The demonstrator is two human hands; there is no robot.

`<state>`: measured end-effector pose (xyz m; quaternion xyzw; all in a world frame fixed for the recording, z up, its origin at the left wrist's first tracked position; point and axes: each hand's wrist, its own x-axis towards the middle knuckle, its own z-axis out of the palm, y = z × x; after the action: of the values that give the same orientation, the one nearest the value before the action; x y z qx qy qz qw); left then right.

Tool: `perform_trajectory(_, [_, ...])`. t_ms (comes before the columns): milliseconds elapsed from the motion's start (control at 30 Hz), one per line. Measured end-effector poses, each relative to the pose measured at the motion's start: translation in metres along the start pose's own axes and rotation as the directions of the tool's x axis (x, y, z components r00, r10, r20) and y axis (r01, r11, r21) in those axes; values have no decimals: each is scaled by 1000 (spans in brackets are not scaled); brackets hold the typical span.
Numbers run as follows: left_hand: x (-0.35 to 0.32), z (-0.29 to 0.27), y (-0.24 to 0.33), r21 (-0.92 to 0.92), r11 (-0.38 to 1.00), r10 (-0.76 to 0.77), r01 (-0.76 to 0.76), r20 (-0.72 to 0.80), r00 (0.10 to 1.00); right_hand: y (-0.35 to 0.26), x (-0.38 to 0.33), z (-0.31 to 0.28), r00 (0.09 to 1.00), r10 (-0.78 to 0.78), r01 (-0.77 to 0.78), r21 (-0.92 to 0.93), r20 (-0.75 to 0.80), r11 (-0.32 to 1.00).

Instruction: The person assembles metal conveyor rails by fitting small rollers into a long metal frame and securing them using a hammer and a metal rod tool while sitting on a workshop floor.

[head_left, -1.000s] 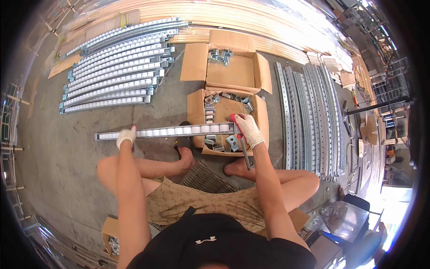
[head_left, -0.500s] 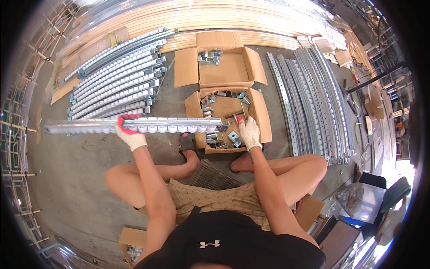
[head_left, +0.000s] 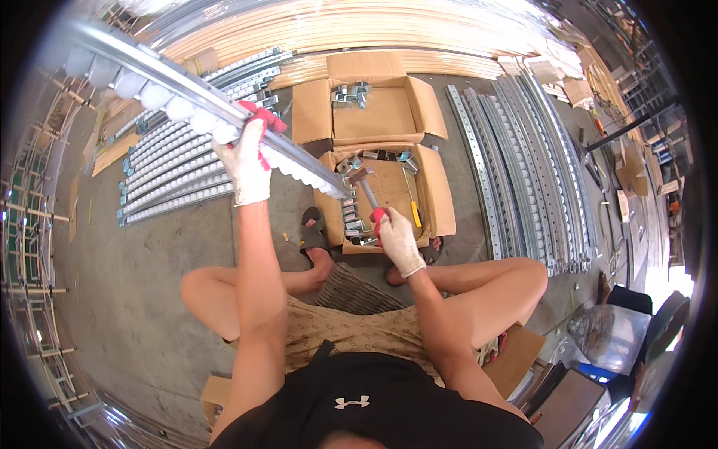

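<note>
My left hand (head_left: 250, 161), in a white glove with red coating, is closed around a long metal roller rail (head_left: 183, 86) lined with white wheels. The rail slants from the upper left down to the near cardboard box (head_left: 439, 191). In my gloved right hand (head_left: 402, 243) is a hammer (head_left: 368, 193), gripped by its red handle. The hammer's head is close to the rail's lower end; whether they touch I cannot tell. Inside the near box lie several metal brackets (head_left: 350, 211) and a screwdriver (head_left: 415, 211) with a yellow handle.
Behind the near box stands a second open cardboard box (head_left: 425, 112) with a few brackets. Several roller rails (head_left: 179, 168) lie on the floor at left, and more metal rails (head_left: 516, 165) at right. Long wooden-coloured strips (head_left: 419, 37) run along the back. A plastic bag (head_left: 609, 337) is at lower right.
The rail has gone from level to slanted, its left end raised and its right end down at the box. My right hand has lifted the hammer out; the screwdriver now lies in the box.
</note>
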<state>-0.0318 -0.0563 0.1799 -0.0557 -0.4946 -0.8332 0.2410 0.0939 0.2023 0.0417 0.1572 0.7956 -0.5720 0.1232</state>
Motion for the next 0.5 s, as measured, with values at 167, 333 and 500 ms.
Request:
perform_trajectory(167, [-6,48,-4,0,1000,12,-12,34,999,-24,-38,1,933,-292,260,-165,-210,951])
perform_trajectory(333, [-9,67,1,-5,999,-37,37,39,999,48,-12,10,902,-344,255,-321,-260,912])
perform_trajectory(500, [-3,68,5,40,999,25,-28,70,997,-17,-47,-8,864,-340,389,64,-370,919])
